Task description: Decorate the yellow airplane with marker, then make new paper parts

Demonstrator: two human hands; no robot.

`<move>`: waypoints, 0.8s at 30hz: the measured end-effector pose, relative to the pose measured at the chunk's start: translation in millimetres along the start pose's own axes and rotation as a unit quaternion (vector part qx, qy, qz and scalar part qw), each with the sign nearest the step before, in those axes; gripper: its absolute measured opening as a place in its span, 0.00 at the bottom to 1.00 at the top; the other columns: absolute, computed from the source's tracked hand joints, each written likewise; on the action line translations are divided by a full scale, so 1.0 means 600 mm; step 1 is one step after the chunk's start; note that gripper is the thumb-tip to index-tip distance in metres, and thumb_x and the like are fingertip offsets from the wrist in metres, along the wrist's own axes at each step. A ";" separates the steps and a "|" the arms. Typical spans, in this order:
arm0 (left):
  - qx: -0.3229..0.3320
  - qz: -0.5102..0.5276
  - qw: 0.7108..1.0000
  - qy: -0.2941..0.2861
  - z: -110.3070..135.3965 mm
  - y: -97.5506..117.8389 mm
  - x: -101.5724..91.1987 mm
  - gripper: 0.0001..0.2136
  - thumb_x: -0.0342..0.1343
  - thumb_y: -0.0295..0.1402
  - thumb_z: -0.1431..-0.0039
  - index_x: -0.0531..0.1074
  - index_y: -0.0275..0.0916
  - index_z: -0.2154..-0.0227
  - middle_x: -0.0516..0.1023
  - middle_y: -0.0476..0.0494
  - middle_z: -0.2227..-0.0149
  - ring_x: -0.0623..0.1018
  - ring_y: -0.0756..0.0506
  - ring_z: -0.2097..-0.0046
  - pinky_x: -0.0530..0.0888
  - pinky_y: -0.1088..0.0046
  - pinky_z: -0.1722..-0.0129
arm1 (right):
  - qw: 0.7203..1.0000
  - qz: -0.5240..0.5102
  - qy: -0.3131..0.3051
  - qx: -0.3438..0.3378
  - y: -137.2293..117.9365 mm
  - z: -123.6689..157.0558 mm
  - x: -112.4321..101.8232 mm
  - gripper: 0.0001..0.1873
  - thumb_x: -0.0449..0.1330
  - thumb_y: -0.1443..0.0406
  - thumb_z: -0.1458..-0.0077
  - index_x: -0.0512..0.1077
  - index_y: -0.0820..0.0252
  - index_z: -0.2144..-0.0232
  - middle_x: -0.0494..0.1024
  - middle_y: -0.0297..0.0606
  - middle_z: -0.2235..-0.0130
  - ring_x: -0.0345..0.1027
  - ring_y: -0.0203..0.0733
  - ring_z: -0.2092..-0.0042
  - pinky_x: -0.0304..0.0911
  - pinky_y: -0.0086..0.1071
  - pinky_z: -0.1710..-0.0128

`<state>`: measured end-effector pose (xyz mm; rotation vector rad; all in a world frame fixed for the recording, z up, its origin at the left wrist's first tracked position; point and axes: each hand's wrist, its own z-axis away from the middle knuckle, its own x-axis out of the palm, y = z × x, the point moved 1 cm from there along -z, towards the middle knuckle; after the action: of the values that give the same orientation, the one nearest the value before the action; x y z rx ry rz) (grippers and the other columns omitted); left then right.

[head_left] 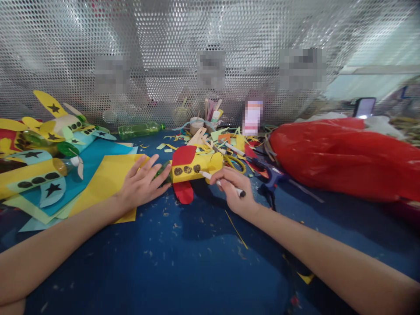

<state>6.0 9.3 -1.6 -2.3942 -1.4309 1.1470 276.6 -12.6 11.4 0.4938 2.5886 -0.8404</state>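
A toy airplane point(183, 177), made from a green bottle wrapped in yellow paper, lies on the blue table with red paper wings. Three black round windows line its side. My right hand point(236, 192) is closed around a white marker point(223, 183), whose tip meets the yellow paper at the window nearest the tail. My left hand point(142, 181) rests with its fingers spread by the bottle's green neck end, partly over a yellow sheet point(101, 183). Whether its fingertips press on the bottle I cannot tell.
Finished-looking paper planes point(36, 175) crowd the left over a blue sheet point(101, 153). Behind are a green bottle point(139, 130), paper scraps point(226, 135) and a cup point(197, 124). Blue-handled scissors point(272, 175) lie right, before a red plastic bag point(341, 159). A perforated metal screen point(170, 52) closes the back.
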 end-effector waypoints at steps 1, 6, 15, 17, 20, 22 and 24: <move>-0.003 0.003 1.000 -0.001 0.000 0.000 0.000 0.24 0.57 0.40 0.40 0.66 0.44 0.41 0.81 0.43 0.58 0.74 0.38 0.43 0.62 0.57 0.37 | 1.000 0.000 0.003 0.002 0.000 0.000 0.000 0.15 0.48 0.70 0.43 0.71 0.57 0.76 0.71 0.33 0.78 0.63 0.38 0.75 0.60 0.33 0.72; 0.008 -0.009 1.000 0.008 -0.003 0.000 -0.002 0.25 0.58 0.40 0.41 0.67 0.42 0.41 0.81 0.42 0.59 0.74 0.38 0.44 0.63 0.57 0.38 | 1.000 -0.001 0.007 0.008 0.000 0.000 -0.001 0.15 0.48 0.70 0.44 0.72 0.57 0.76 0.71 0.33 0.78 0.63 0.37 0.76 0.60 0.33 0.73; 0.026 -0.062 0.998 0.016 -0.008 0.002 -0.006 0.19 0.56 0.42 0.39 0.71 0.42 0.47 0.81 0.45 0.61 0.76 0.39 0.46 0.67 0.59 0.41 | 1.000 0.002 0.014 0.000 0.002 0.000 0.000 0.14 0.48 0.71 0.44 0.71 0.57 0.75 0.71 0.32 0.78 0.64 0.37 0.75 0.58 0.32 0.73; 0.027 -0.061 0.998 0.015 -0.009 0.002 -0.007 0.19 0.56 0.42 0.39 0.71 0.41 0.47 0.81 0.44 0.61 0.76 0.39 0.46 0.67 0.59 0.41 | 1.000 0.001 0.017 -0.001 0.002 0.000 0.000 0.14 0.48 0.72 0.44 0.71 0.57 0.75 0.71 0.32 0.78 0.64 0.37 0.74 0.58 0.32 0.73; 0.028 -0.064 0.997 0.019 -0.009 0.002 -0.007 0.19 0.56 0.42 0.39 0.72 0.41 0.48 0.81 0.45 0.61 0.76 0.39 0.46 0.66 0.59 0.40 | 1.000 0.002 0.015 0.000 0.002 0.000 0.000 0.15 0.48 0.72 0.44 0.71 0.57 0.76 0.71 0.32 0.78 0.64 0.37 0.75 0.59 0.32 0.72; 0.030 -0.066 0.997 0.021 -0.009 0.002 -0.006 0.19 0.57 0.42 0.40 0.72 0.40 0.49 0.81 0.44 0.61 0.76 0.39 0.46 0.65 0.60 0.40 | 1.000 0.001 0.012 0.001 0.002 0.001 0.000 0.15 0.48 0.72 0.44 0.71 0.57 0.76 0.71 0.32 0.78 0.64 0.37 0.75 0.59 0.33 0.72; 0.034 -0.062 0.997 0.021 -0.009 0.001 -0.006 0.20 0.58 0.42 0.40 0.72 0.38 0.48 0.81 0.43 0.61 0.76 0.39 0.46 0.64 0.59 0.39 | 1.000 -0.002 0.010 0.000 0.002 0.001 0.000 0.15 0.48 0.72 0.44 0.71 0.57 0.76 0.71 0.32 0.78 0.64 0.37 0.75 0.59 0.32 0.72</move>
<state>9.2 7.3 3.9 -2.2367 -1.4784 1.0906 277.2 -12.3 10.2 0.5003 2.6076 -0.8414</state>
